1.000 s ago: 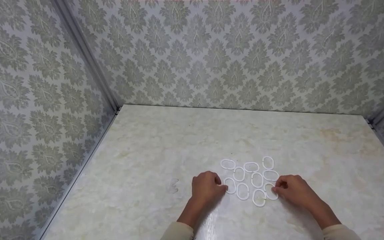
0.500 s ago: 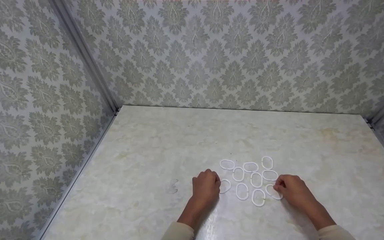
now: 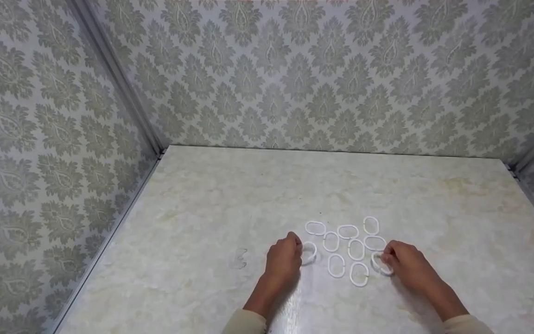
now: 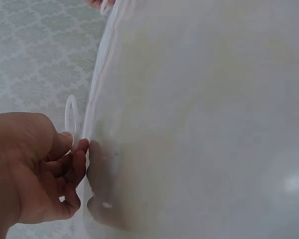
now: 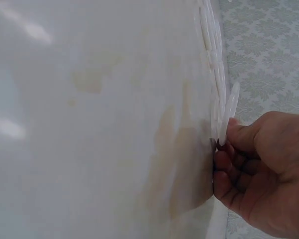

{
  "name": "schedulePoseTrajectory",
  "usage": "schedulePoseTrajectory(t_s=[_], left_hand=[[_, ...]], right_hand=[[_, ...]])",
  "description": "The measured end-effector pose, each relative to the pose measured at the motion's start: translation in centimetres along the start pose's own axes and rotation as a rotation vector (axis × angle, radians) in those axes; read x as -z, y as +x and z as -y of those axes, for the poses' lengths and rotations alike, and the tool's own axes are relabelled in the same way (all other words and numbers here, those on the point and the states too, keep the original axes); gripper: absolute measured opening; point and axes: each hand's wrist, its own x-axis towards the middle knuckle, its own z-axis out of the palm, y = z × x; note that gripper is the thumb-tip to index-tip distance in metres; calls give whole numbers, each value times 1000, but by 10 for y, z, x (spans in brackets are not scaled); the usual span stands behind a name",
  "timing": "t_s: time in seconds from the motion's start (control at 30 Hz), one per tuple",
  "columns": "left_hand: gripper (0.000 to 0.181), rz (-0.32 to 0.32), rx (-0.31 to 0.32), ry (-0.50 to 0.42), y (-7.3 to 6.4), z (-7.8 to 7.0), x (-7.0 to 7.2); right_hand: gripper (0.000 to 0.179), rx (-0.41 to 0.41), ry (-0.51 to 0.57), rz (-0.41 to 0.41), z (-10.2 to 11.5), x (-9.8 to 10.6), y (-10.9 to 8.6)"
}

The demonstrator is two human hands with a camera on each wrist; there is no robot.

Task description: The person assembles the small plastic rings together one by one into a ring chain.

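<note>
My left hand [image 3: 283,260] pinches one white oval plastic curtain ring [image 3: 315,251] between thumb and fingers at the left of the group. In the left wrist view this ring [image 4: 67,112] stands up on edge from the fingertips. On the group's right side, my right hand [image 3: 407,263] pinches another white oval ring [image 3: 373,264]. That ring [image 5: 232,105] is tilted up off the tabletop in the right wrist view. Between the hands several matching rings lie flat, among them a front ring [image 3: 329,266] and a back ring [image 3: 378,226].
The rings lie on a pale marbled tabletop [image 3: 230,195]. A patterned wall [image 3: 295,79] closes off the back, and another patterned panel [image 3: 16,162] stands along the left side. A small dark-outlined mark [image 3: 240,258] shows left of my left hand.
My left hand has drawn its ring leftward away from the group and raised it on edge. My right hand has pulled its ring slightly right and tilted it up. The other rings stay put.
</note>
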Motion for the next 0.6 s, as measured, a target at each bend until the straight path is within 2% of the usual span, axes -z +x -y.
schedulePoseTrajectory(t_s=[0.17, 0.33, 0.43, 0.6], left_hand=[[8, 18, -26, -158, -1, 1, 4], [9, 54, -7, -290, 3, -4, 7], [12, 59, -1, -319, 5, -8, 9], [18, 39, -22, -300, 5, -11, 10]], right_hand=[[5, -4, 38, -55, -1, 3, -1], [4, 1, 203, -121, 0, 1, 0], [3, 17, 261, -173, 4, -1, 1], [10, 30, 245, -210, 10, -2, 4]])
